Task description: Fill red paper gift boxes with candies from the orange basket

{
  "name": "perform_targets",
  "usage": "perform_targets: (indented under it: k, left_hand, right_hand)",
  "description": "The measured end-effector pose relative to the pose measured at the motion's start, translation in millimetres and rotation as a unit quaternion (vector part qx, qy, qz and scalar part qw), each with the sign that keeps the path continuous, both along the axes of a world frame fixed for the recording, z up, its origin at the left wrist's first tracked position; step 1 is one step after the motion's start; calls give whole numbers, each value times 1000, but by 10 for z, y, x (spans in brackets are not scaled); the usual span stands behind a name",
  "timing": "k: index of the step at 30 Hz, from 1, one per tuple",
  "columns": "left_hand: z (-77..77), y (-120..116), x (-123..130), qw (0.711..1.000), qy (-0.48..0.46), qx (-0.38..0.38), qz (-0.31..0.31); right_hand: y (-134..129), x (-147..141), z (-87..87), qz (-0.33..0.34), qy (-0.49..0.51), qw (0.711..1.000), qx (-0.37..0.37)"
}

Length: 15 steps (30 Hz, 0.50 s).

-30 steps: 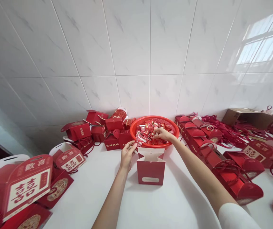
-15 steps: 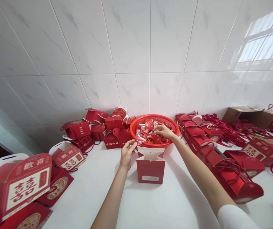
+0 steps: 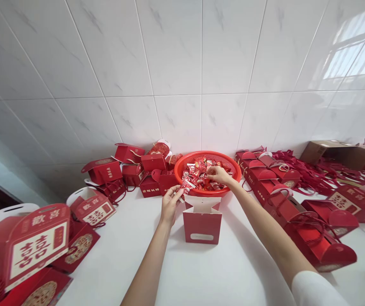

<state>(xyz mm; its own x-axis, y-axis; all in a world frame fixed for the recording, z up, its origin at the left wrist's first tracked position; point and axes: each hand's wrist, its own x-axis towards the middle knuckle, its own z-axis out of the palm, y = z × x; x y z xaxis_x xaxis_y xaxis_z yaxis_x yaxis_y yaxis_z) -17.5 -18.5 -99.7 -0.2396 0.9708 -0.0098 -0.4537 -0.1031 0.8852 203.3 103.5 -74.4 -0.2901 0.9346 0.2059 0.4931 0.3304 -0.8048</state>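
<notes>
A red plastic basket (image 3: 233, 182) full of small red wrapped sweets (image 3: 198, 170) stands near the wall. In front of it, upright on the white table (image 3: 131, 255), is a red paper box (image 3: 202, 225) with its top open. My left hand (image 3: 170, 205) is at the basket's front left edge, its fingers closed on red wrapped sweets (image 3: 187, 187). Over the sweets in the basket, my right hand (image 3: 219, 175) has its fingertips pinched together; whatever they hold is too small to make out.
Red gift boxes with cord handles crowd the left (image 3: 35, 246) and the right side (image 3: 278, 204). A brown cardboard box (image 3: 335, 155) and a heap of dark red ribbons (image 3: 293, 170) lie at the back right. A tiled wall (image 3: 176, 119) rises behind.
Both hands have stayed almost in place, with the right fingertips still among the sweets. The whole view has shifted very slightly.
</notes>
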Motion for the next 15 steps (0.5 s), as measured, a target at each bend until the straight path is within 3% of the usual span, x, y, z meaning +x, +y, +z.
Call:
perform_targets:
  k: [8, 15]
  left_hand:
    - [30, -16, -3, 1000, -10, 2, 3]
    - [42, -24, 3, 1000, 5, 12, 6]
  right_hand:
    - [43, -20, 64, -4, -17, 1000, 16]
    - [197, -99, 94, 21, -108, 994, -13]
